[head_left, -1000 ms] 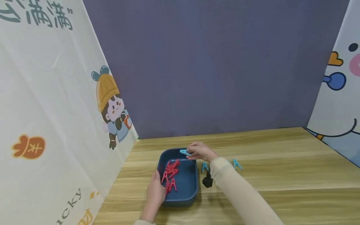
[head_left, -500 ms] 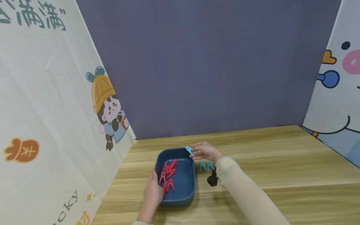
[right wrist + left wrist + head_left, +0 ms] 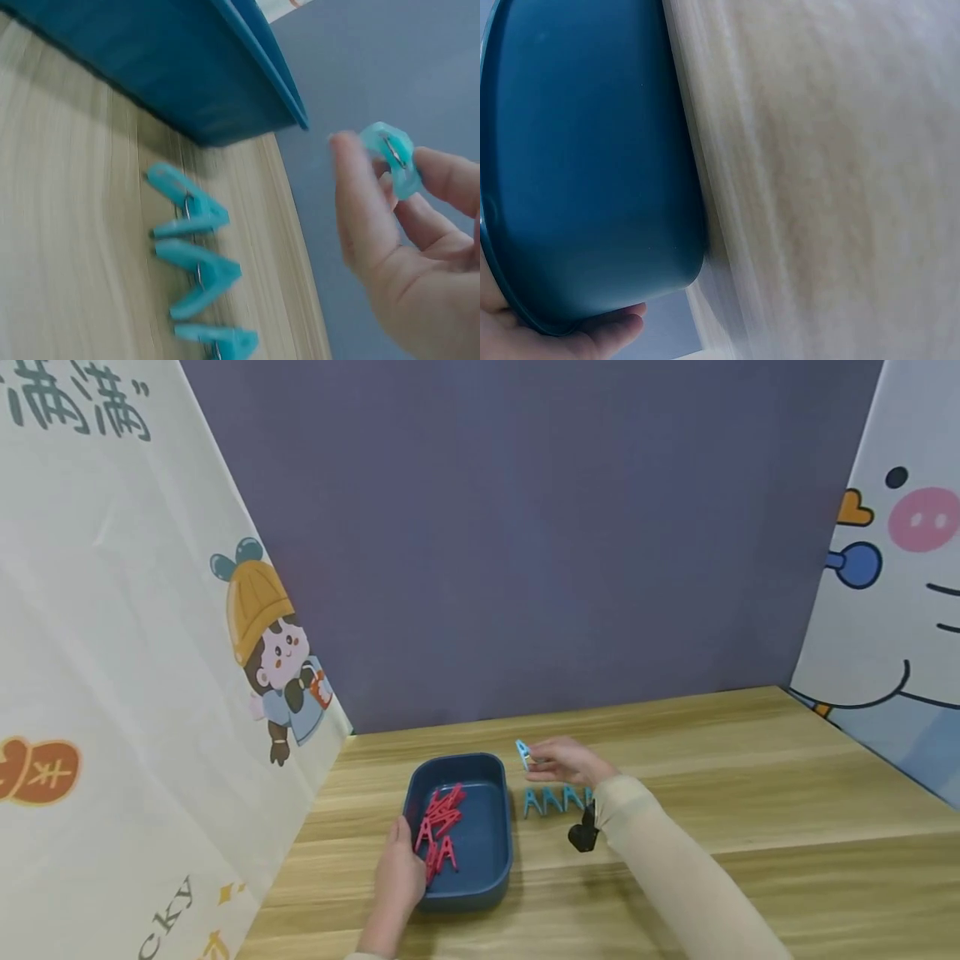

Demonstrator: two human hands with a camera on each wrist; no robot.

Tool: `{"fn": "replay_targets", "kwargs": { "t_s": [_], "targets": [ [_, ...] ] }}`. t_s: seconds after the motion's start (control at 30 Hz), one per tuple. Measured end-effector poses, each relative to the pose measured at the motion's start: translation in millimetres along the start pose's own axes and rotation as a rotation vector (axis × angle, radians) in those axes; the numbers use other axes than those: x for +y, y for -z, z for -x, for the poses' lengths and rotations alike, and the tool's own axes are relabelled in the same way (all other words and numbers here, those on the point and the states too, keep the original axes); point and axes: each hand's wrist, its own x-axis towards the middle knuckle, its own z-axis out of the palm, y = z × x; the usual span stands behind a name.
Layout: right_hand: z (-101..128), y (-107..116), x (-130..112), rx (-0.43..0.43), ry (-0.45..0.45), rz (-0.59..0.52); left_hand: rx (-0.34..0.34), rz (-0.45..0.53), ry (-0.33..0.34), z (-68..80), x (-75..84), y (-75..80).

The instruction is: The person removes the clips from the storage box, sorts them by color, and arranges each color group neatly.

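We're pinching a blue clip [image 3: 522, 751] in the right hand [image 3: 564, 763] above the row of blue clips [image 3: 553, 799]. Our left hand [image 3: 397, 877] is gripping the blue tray [image 3: 491, 774]. A slipping pinch could be scattering that row.

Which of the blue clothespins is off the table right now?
The blue clothespin pinched in the right hand, beside the tray's far right corner; the other blue ones lie in a row on the table.

The head view looks forward and down from well back, taking in the worktop [image 3: 750, 777], the blue tray [image 3: 495, 852] and both arms. The left wrist view sits very close, low against the tray's outer wall [image 3: 592, 165], with worktop beside it. The right wrist view, also close and tilted, faces the tray's corner [image 3: 225, 90] and the row of blue clips [image 3: 196, 247], which the head view shares [image 3: 551, 799].
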Motion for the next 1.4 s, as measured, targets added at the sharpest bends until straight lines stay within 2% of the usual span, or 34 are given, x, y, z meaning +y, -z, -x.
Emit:
{"fn": "replay_targets", "kwargs": {
  "t_s": [0.13, 0.93, 1.4],
  "targets": [
    [5.7, 9.4, -2.7, 0.016, -0.001, 0.058, -0.012, -0.008, 0.011, -1.0, -0.6, 1.3],
    [43.1, 71.2, -13.1, 0.079, 0.003, 0.193, -0.024, -0.019, 0.001, -0.6, -1.2, 3.1],
    [58.9, 107.9, -6.5, 0.127, 0.003, 0.21, -0.022, -0.033, -0.004, 0.1, 0.6, 3.9]
  ]
}}
